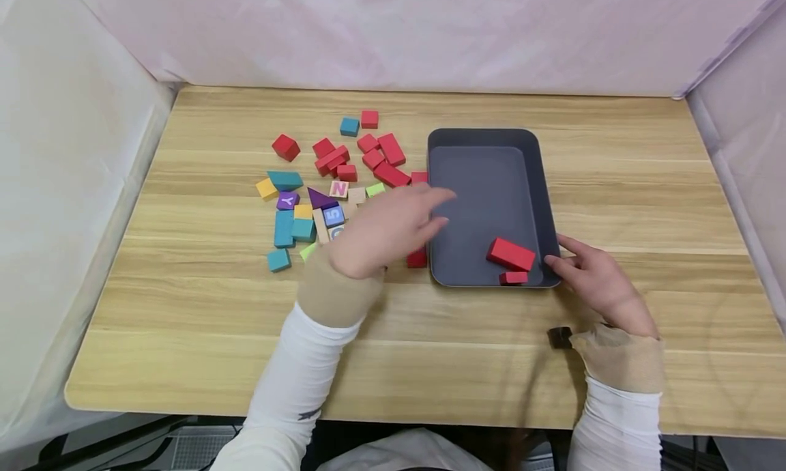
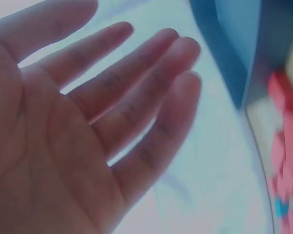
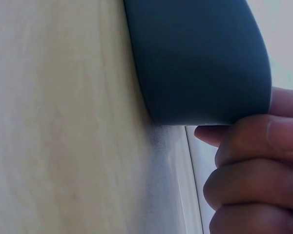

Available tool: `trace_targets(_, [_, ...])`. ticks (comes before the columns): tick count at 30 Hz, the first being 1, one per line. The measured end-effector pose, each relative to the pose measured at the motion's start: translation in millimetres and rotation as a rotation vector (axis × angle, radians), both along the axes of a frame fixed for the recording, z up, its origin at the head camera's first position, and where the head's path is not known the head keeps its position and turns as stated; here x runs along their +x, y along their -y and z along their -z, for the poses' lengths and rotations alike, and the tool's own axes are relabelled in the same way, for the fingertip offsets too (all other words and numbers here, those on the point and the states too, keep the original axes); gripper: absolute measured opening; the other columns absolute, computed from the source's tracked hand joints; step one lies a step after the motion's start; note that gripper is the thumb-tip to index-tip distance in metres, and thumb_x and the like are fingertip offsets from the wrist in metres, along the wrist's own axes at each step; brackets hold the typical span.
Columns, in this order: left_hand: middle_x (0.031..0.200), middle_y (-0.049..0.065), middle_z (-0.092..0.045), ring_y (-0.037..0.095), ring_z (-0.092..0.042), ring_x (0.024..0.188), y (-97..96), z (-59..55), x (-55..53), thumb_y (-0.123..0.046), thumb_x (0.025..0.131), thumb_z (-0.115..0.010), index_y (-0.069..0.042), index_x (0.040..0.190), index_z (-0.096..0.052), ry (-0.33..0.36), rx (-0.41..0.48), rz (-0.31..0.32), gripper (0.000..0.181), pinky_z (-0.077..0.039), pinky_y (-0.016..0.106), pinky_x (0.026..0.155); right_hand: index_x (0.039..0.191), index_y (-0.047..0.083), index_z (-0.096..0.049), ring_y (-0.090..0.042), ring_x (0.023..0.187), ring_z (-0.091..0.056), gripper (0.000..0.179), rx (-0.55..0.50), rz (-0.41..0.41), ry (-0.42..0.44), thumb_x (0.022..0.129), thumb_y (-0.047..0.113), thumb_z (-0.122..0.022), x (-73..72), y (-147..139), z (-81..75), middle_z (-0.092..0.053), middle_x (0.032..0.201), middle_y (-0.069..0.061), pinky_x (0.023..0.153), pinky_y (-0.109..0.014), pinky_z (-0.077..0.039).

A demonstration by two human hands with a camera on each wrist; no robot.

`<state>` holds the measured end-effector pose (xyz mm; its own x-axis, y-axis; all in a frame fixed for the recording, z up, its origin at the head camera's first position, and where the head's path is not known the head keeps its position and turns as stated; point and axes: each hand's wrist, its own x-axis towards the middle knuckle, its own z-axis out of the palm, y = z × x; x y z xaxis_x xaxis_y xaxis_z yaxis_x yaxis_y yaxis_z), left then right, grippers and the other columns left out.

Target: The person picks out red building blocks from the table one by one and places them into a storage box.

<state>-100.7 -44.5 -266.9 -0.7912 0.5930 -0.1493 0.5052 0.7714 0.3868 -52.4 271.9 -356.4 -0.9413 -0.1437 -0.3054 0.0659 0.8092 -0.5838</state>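
A dark grey tray [image 1: 482, 205] sits on the wooden table with a large red block [image 1: 511, 254] and a smaller red block [image 1: 513, 278] in its front right corner. My right hand [image 1: 598, 280] pinches the tray's right wall near that corner, thumb over the rim; the right wrist view has the fingers [image 3: 256, 141] at the outside of the wall. Over the tray's left rim reaches my left hand [image 1: 393, 225], holding nothing, its fingers extended and its palm bare in the left wrist view. Below it, a red block [image 1: 417, 258] lies beside the tray, and other blocks are partly hidden.
Left of the tray spread several red blocks [image 1: 391, 150], teal blocks [image 1: 284, 229], a purple triangle [image 1: 321, 198], yellow blocks [image 1: 267, 189] and letter blocks [image 1: 339, 189]. White sheeting [image 1: 417, 34] stands behind the table. A black object [image 1: 559, 338] shows by the right wrist.
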Motion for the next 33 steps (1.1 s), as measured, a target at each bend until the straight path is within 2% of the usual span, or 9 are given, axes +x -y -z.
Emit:
trace_targets(4, [0.127,-0.002,-0.048,0.013,-0.048,0.112,24.2,-3.5,-9.8,-0.037,0.086,-0.055,-0.021,0.133,-0.042,0.077,0.009,-0.123,0.052,-0.043,0.032,0.086,0.137,0.008,-0.035,-0.011,0.055,-0.045,0.059,0.003,0.002,-0.005,0.09,0.042,-0.046,0.2,-1,-1.6,-0.051,0.057,-0.001,0.054,-0.023,-0.037])
trace_targets(12, [0.123,-0.005,-0.051,0.013,-0.049,0.108,44.7,4.5,-23.9,-0.04,0.085,-0.055,-0.024,0.131,-0.044,0.152,0.03,-0.191,0.05,-0.042,0.034,0.086,0.137,0.005,-0.034,-0.01,0.05,-0.041,0.059,-0.021,-0.006,-0.008,0.09,0.04,-0.046,1.8,-1,-4.2,-0.045,0.055,-0.001,0.049,-0.024,-0.035])
trace_targets(17, [0.117,-0.002,-0.054,0.014,-0.051,0.103,46.8,13.6,-30.1,-0.035,0.086,-0.057,-0.023,0.129,-0.045,0.195,0.024,-0.207,0.047,-0.043,0.034,0.083,0.136,0.004,-0.034,-0.01,0.051,-0.042,0.059,-0.016,-0.005,-0.016,0.09,0.039,-0.047,1.9,-1,-3.6,-0.046,0.055,0.0,0.05,-0.024,-0.036])
trace_targets(21, [0.118,0.001,-0.054,0.015,-0.051,0.102,44.6,23.2,-34.9,-0.03,0.085,-0.059,-0.021,0.131,-0.044,0.216,-0.007,-0.23,0.049,-0.044,0.036,0.082,0.137,0.005,-0.034,-0.01,0.051,-0.043,0.06,-0.02,0.001,-0.001,0.09,0.041,-0.046,1.8,0,-3.6,-0.047,0.055,-0.001,0.05,-0.024,-0.036])
trace_targets(25, [0.12,0.001,-0.052,0.016,-0.05,0.104,39.3,32.3,-38.2,-0.03,0.083,-0.061,-0.02,0.131,-0.043,0.213,-0.046,-0.26,0.052,-0.044,0.036,0.082,0.137,0.006,-0.034,-0.011,0.051,-0.043,0.06,-0.03,0.006,0.005,0.09,0.041,-0.046,1.7,1,-3.8,-0.047,0.055,-0.001,0.05,-0.024,-0.036])
trace_targets(33, [0.123,0.004,-0.049,0.02,-0.048,0.106,30.5,42.7,-40.6,-0.03,0.08,-0.065,-0.018,0.132,-0.042,0.185,-0.071,-0.253,0.059,-0.044,0.038,0.084,0.137,0.006,-0.035,-0.011,0.051,-0.043,0.059,-0.03,0.0,0.002,0.09,0.041,-0.046,0.8,1,-2.5,-0.047,0.056,-0.001,0.051,-0.024,-0.036])
